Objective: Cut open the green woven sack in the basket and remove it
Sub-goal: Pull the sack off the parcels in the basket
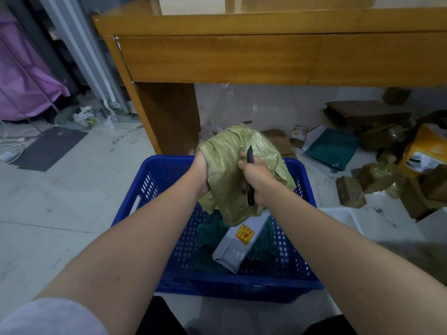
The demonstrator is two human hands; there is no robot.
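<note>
Both bare hands are raised over the far end of a blue perforated plastic basket (294, 240) that stands on a pale tiled floor (60, 201). The left hand (202, 174) is closed on the left side of a crumpled green woven plastic sack (227, 170), its fingers hidden in the fabric. The right hand (256, 182) is wrapped around a slim black cutter (250, 176) held roughly upright, its tip pointing up and its lower end sticking out below the fist; that hand also presses against the sack's right side, though whether its fingers pinch the fabric cannot be told. Held between the 2 hands, the sack hangs above the basket, its lower edge dangling just over the contents. Inside the basket lies a grey plastic mailer parcel (232, 252) with a yellow and red sticker (244, 234), resting on dark green bags (208, 234). Beyond the basket stands a brown wooden desk (242, 56), and flattened cardboard boxes (362, 112) litter the floor to the right.
</note>
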